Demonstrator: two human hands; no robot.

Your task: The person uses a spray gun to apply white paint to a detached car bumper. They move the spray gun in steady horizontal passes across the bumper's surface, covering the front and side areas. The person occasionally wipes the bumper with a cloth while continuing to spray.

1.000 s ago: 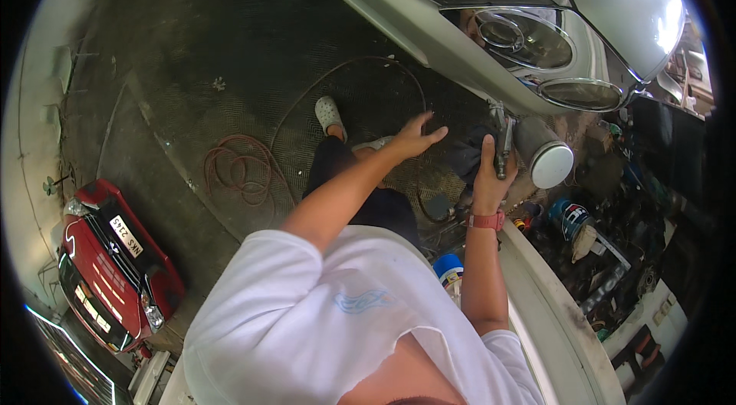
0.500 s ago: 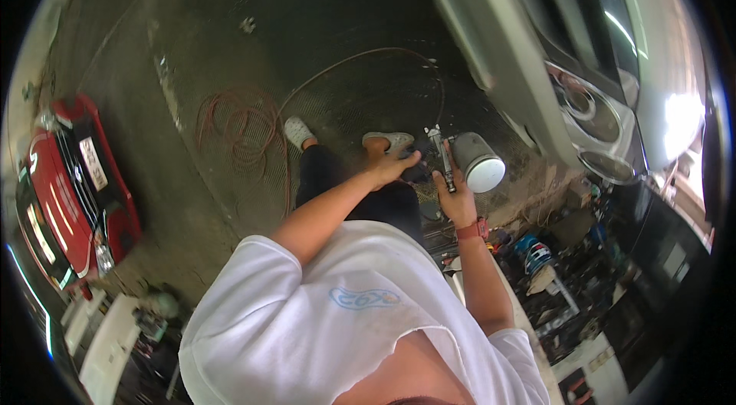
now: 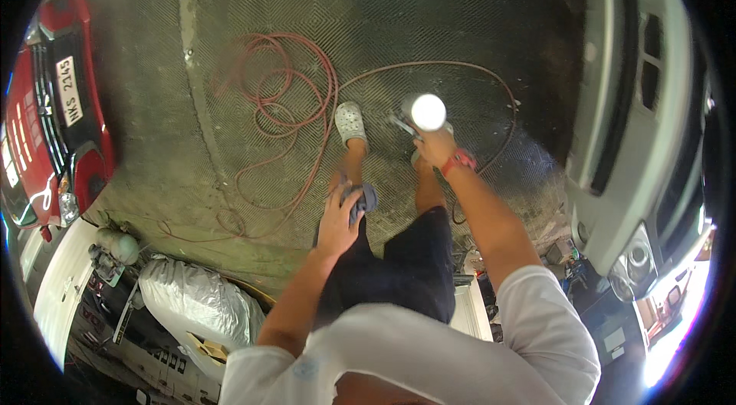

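My right hand (image 3: 437, 146) is wrapped round the handle of a spray gun (image 3: 403, 126), held out in front of me above my right shoe. A round cup with a white lid (image 3: 428, 112) sits on the gun and hides part of it. Close to my thigh, my left hand (image 3: 337, 222) is closed on a bunched dark grey cloth (image 3: 363, 200). A red hose (image 3: 460, 64) arcs over the floor on the right and passes behind my right forearm; where it meets the gun is hidden.
Loops of the red hose (image 3: 326, 60) lie on the patterned floor beside my left shoe (image 3: 350, 121). A red car front (image 3: 38, 125) stands at the left, a silver-grey vehicle (image 3: 652, 167) at the right. A silver-covered bulk (image 3: 195, 301) and a small tank (image 3: 117, 245) are at the lower left.
My view and body have turned, moving me away from the grey vehicle. The spray gun has swung forward and left, its cup lid now facing up. My left hand with the cloth has dropped nearer my thigh.
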